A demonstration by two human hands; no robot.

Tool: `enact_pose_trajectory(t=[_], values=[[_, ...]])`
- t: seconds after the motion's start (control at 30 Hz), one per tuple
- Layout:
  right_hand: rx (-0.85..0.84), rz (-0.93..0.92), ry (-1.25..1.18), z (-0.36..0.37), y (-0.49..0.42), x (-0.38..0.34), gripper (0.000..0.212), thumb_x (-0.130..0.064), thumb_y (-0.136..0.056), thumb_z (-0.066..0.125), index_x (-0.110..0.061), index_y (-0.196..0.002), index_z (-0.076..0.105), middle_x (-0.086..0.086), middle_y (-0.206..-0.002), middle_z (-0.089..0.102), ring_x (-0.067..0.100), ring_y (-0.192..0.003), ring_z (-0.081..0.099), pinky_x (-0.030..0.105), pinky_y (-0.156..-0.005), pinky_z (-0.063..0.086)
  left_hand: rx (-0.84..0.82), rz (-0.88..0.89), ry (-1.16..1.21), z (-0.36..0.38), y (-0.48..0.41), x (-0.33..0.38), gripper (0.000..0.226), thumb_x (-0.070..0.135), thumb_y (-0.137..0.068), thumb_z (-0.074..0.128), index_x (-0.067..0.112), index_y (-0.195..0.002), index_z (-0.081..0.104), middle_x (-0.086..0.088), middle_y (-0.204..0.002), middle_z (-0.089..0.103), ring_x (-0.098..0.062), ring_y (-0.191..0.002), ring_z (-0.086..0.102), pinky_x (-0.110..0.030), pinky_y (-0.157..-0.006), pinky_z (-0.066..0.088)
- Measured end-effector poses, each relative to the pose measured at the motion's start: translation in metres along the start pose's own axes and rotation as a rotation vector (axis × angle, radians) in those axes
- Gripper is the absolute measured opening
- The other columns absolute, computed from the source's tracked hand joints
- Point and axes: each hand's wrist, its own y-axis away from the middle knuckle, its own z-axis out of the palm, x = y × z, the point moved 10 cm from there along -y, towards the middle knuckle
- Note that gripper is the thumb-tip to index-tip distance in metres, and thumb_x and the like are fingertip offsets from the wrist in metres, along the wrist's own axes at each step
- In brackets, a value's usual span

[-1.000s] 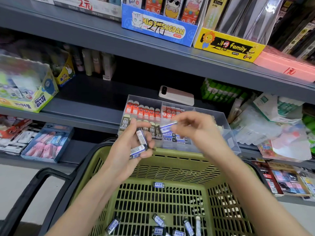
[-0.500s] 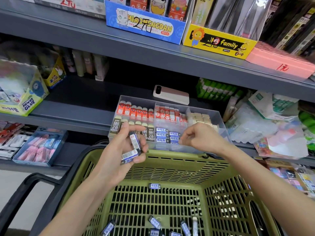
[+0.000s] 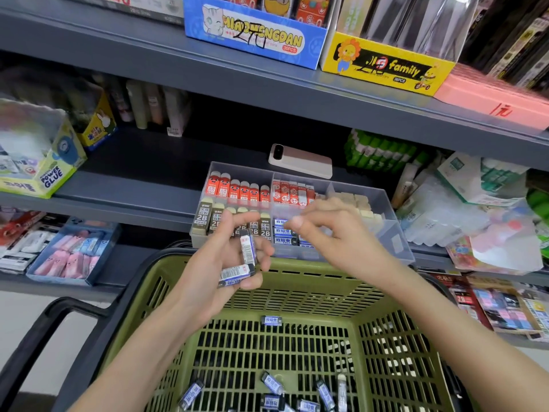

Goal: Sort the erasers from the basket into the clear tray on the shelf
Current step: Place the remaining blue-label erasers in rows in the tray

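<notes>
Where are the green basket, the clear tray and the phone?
green basket [image 3: 291,270], head view, far rim.
clear tray [image 3: 392,221], head view, right wall.
phone [image 3: 301,163], head view, middle of its back.

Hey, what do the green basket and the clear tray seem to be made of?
Green basket: likely moulded plastic, matte olive, with a regular slotted grid in walls and floor. Clear tray: probably hard transparent plastic, perhaps acrylic; the erasers show through its walls.

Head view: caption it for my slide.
Left hand grips erasers over the basket; right hand hovers by the clear tray.
</notes>
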Motion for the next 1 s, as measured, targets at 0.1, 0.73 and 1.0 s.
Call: enact_pose_trajectory(t=[0.1, 0.73, 1.0], values=[[-0.072, -0.041, -0.065, 0.019, 0.001, -0.033, 0.027, -0.051, -0.082, 0.06, -0.029, -0.091, 0.073, -0.012, -0.088, 0.062, 0.011, -0.093, 0.049, 0.031, -0.09, 0.035, 0.003, -0.01, -0.007, 0.002, 0.0, -0.003, 0.061, 0.057, -0.082, 0.038, 0.017, -0.127, 0.05, -0.016, -0.076, 0.063, -0.021, -0.055, 0.056, -0.023, -0.036, 0.036], [-0.428, 0.085, 0.51, 0.027, -0.037, 0.042, 0.019, -0.034, -0.076, 0.074, -0.024, -0.093, 0.073, -0.011, -0.084, 0.064, 0.01, -0.085, 0.057, 0.02, -0.057, 0.032, -0.146, -0.007, 0.131, 0.009, 0.006, 0.009, 0.061, 0.01, -0.044, 0.075, 0.007, -0.104, 0.069, -0.007, -0.08, 0.051, -0.016, -0.077, 0.045, -0.028, -0.068, 0.038], [-0.371, 0.099, 0.375, 0.031, -0.029, 0.048, 0.013, -0.028, -0.079, 0.072, -0.022, -0.09, 0.074, -0.01, -0.09, 0.068, 0.012, -0.097, 0.057, 0.026, -0.08, 0.042, -0.13, 0.03, 0.163, 0.008, 0.005, 0.015, 0.054, -0.009, -0.049, 0.074, 0.012, -0.099, 0.07, -0.005, -0.085, 0.057, -0.015, -0.082, 0.056, -0.028, -0.076, 0.051]])
